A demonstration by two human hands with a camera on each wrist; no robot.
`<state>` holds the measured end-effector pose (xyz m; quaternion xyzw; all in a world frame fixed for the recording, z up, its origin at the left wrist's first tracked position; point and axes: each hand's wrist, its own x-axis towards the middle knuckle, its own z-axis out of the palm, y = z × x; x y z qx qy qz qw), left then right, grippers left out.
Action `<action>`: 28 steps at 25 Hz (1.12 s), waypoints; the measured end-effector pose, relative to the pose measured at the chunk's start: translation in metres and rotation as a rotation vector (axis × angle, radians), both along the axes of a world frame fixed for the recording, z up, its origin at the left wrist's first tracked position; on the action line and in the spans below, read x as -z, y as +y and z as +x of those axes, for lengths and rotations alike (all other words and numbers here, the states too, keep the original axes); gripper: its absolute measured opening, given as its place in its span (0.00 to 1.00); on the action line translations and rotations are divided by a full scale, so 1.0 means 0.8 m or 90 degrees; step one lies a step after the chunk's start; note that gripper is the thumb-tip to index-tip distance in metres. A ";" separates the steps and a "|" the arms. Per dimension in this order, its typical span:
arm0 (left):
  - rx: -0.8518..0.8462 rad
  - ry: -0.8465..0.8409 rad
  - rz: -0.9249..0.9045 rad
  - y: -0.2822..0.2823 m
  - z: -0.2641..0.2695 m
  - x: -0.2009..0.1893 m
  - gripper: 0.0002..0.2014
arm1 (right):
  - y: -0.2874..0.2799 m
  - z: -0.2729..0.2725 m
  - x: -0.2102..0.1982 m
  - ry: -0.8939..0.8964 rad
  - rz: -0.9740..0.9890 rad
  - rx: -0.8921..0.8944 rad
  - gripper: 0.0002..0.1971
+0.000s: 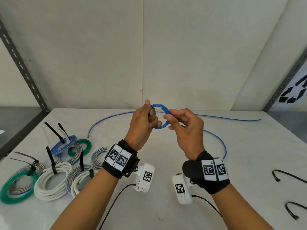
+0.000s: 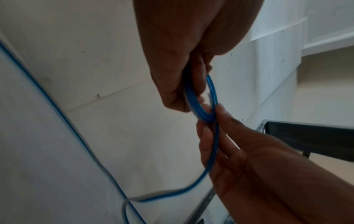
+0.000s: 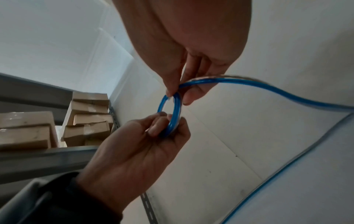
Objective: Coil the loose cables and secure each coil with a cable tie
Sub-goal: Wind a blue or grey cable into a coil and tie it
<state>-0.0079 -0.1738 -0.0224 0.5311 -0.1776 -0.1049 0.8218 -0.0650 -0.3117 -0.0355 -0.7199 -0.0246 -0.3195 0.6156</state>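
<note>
We see both hands raised above the white table (image 1: 166, 163), sharing a small ring wound from the blue cable (image 1: 160, 106). The left hand (image 1: 143, 125) has its thumb and curled fingers closed round the ring's left side; from the right wrist we see the turns lying between its thumb and fingertips. The right hand (image 1: 186, 128) pinches the ring's right side between thumb and forefinger, the other fingers loosely bent. The unwound part of the cable leaves the right hand, curves down to the table at right, and runs in a long arc across the far side of the table, one end lying at far right and another near the left. Left of the forearms lie finished coils (image 1: 51, 180) in blue, green, white and grey, overlapping one another, each bound with a black cable tie (image 1: 50, 159) whose tail stands up. Two loose cable ties (image 1: 289, 175) lie near the table's right edge, well apart from the hands.
</note>
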 end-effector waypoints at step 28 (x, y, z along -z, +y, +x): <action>-0.018 -0.041 0.064 0.002 -0.009 -0.014 0.22 | -0.002 -0.008 -0.010 -0.001 0.014 -0.037 0.11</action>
